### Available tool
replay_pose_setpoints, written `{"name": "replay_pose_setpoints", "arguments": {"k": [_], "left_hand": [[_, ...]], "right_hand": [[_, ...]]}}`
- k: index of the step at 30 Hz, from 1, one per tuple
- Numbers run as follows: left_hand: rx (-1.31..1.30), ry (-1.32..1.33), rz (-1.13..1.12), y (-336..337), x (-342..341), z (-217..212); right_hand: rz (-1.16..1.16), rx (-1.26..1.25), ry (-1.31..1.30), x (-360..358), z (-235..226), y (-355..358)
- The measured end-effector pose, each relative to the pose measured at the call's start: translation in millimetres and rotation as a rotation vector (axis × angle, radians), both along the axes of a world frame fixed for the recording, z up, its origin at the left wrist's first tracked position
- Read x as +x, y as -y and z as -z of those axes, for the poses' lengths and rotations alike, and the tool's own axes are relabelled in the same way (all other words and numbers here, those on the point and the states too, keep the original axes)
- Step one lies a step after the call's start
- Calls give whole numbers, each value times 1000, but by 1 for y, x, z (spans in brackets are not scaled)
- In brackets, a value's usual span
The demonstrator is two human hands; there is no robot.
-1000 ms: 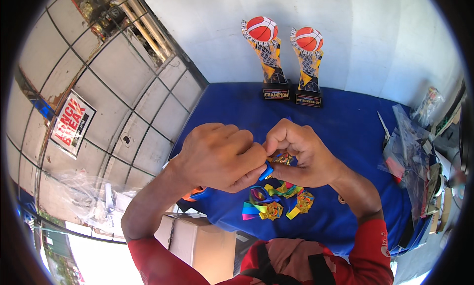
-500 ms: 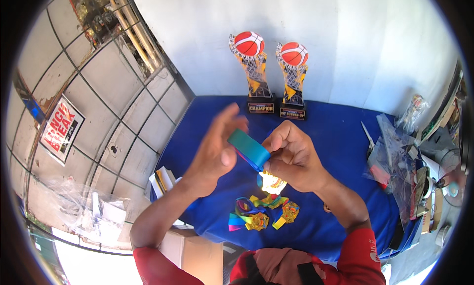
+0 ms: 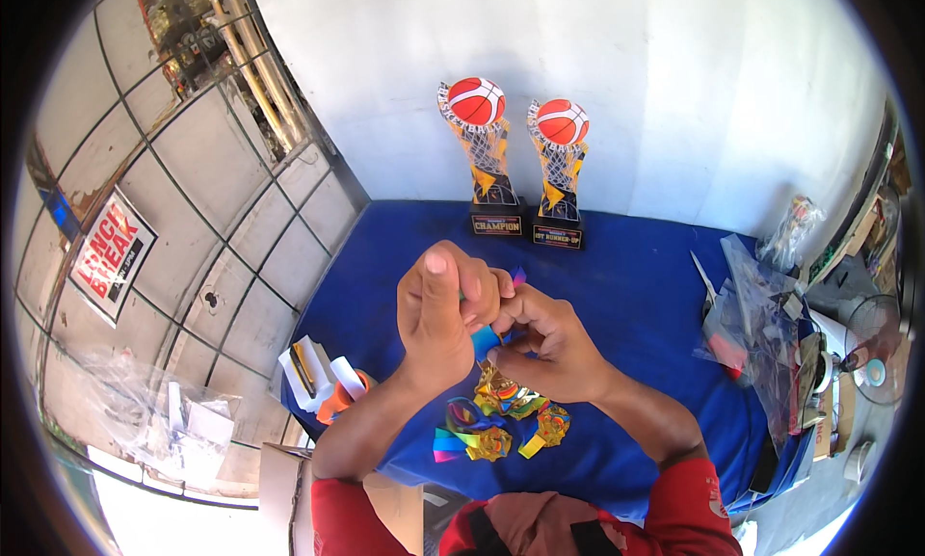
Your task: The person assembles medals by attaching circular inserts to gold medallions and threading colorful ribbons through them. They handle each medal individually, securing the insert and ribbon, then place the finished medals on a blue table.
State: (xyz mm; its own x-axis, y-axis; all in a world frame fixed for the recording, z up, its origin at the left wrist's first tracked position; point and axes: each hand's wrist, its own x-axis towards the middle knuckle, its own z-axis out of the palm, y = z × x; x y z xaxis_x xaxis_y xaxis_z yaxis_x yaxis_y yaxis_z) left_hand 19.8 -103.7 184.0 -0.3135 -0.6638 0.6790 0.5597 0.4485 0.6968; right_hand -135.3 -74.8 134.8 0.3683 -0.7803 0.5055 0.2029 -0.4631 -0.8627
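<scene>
Over the middle of the table, my left hand (image 3: 441,315) is closed around a blue ribbon (image 3: 485,342), most of which its fingers hide. Beside it, my right hand (image 3: 551,352) pinches the same ribbon between thumb and fingers. Just below the hands shows a gold medal (image 3: 503,390); whether it hangs from this ribbon or lies on the cloth I cannot tell. Nearer to me, a gold medal (image 3: 491,444) and another gold medal (image 3: 549,427) lie on the cloth with multicoloured ribbons bundled about them.
Two basketball trophies, a taller one (image 3: 491,166) and a shorter one (image 3: 559,175), stand at the back of the blue-covered table (image 3: 636,296). Clear plastic bags (image 3: 756,310) lie at the right, a white box (image 3: 310,373) at the left edge. A cardboard box (image 3: 397,506) stands near me.
My left hand has gone from spread fingers to closed around the ribbon loop and moved toward my right hand. The ribbon is now mostly hidden. The view has shifted slightly.
</scene>
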Motion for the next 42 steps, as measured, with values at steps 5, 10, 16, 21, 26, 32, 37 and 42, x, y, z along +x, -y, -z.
{"name": "replay_pose_setpoints", "arguments": {"k": [5, 10, 16, 21, 26, 32, 37, 42], "left_hand": [[-420, 233, -219, -15, -8, 17], [-808, 563, -139, -23, -8, 22], [-1300, 758, -362, -44, -9, 41], [-1441, 969, -363, -37, 0, 62], [-1531, 779, -470, -11, 7, 80], [-1174, 695, -1030, 23, 11, 89], [-584, 478, -1159, 47, 12, 98], [186, 56, -854, 59, -5, 130]], "right_hand": [[40, -203, -53, -3, 2, 10], [-321, -107, 31, -9, 16, 28], [-428, 81, 331, -15, 34, 34], [-404, 316, 308, -24, 38, 36], [-78, 419, 244, -18, 41, 47], [148, 433, 237, -19, 27, 76], [-111, 394, 38, -24, 15, 118], [-134, 368, -62, -15, 37, 150]]}}
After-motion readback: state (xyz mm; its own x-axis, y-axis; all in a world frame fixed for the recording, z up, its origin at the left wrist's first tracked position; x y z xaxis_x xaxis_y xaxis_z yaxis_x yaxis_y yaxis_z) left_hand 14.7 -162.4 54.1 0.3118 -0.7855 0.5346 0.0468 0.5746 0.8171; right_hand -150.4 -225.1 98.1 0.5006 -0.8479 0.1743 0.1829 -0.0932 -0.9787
